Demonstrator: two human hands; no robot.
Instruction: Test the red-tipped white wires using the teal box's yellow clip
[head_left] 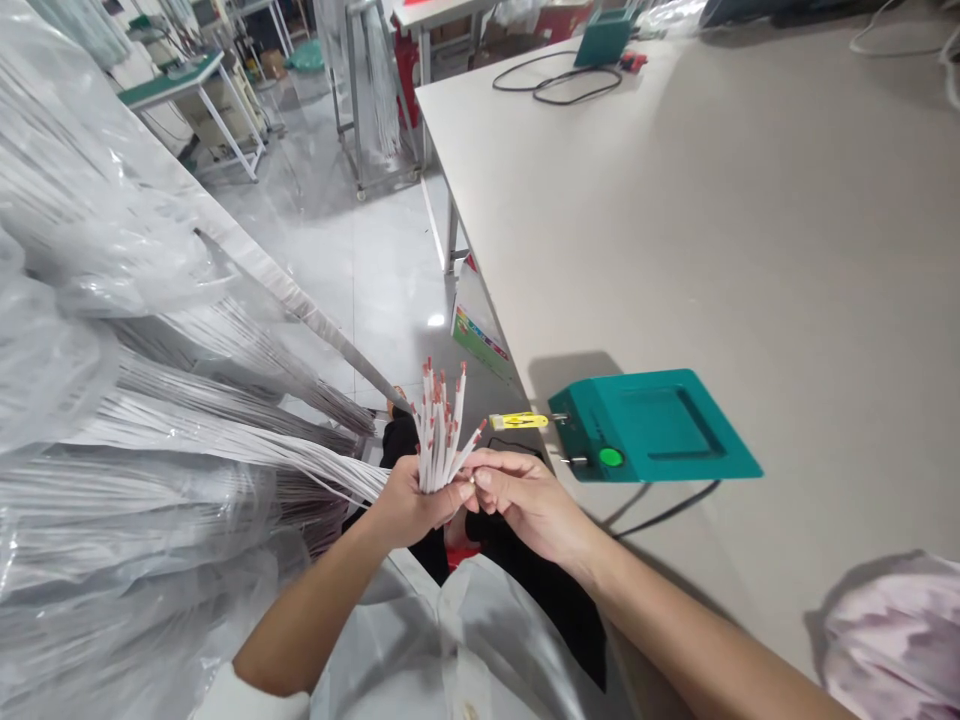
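Note:
My left hand [409, 508] is closed around a bundle of white cables [435, 450]. Their reddish, stripped-looking ends fan upward above my thumb, and one leans out to the right. My right hand [536, 508] meets it at the right side of the bundle, thumb and fingers pinched together by my left thumb. Something tiny and pale shows at that pinch, too small to name. Just beyond, a teal box [675, 425] with a green round button [611, 457] sits on the table edge. A yellow-handled clip [519, 421] juts from its left side toward my hands.
Long white cables under clear plastic [67, 380] hang along a rail [330, 340] at my left. The pale table [675, 250] fills the right side. Far back on it lie another teal device [602, 38] and a black cord [555, 90]. Pink fabric [900, 640] lies near right.

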